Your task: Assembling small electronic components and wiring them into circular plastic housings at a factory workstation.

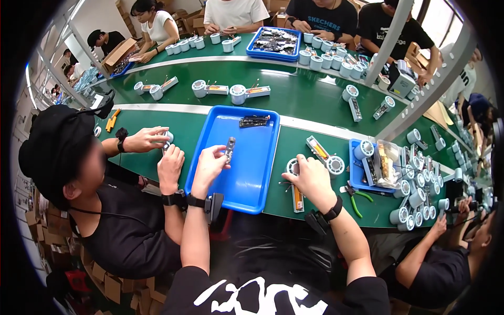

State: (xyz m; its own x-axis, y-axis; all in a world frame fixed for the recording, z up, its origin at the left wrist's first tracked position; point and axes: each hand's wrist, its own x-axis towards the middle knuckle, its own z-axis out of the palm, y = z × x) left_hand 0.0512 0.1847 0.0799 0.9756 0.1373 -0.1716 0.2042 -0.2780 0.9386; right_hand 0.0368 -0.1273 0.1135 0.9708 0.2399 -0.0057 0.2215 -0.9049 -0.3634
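My left hand [209,164] holds a small dark strip-shaped part [229,149] over the blue tray [247,181], fingers pinched on its lower end. My right hand [310,176] rests on the green table, closed over a white round part [292,167] with a long flat orange-and-grey piece [297,198] lying beneath it. More dark strip parts [254,121] lie at the tray's far end.
A person in a black cap on my left handles a small part [167,142]. Right of my hand lie a round white assembly [328,160], green-handled pliers [358,198], a small blue bin [362,178] and several white cylinders [420,194]. People work across the green conveyor [294,94].
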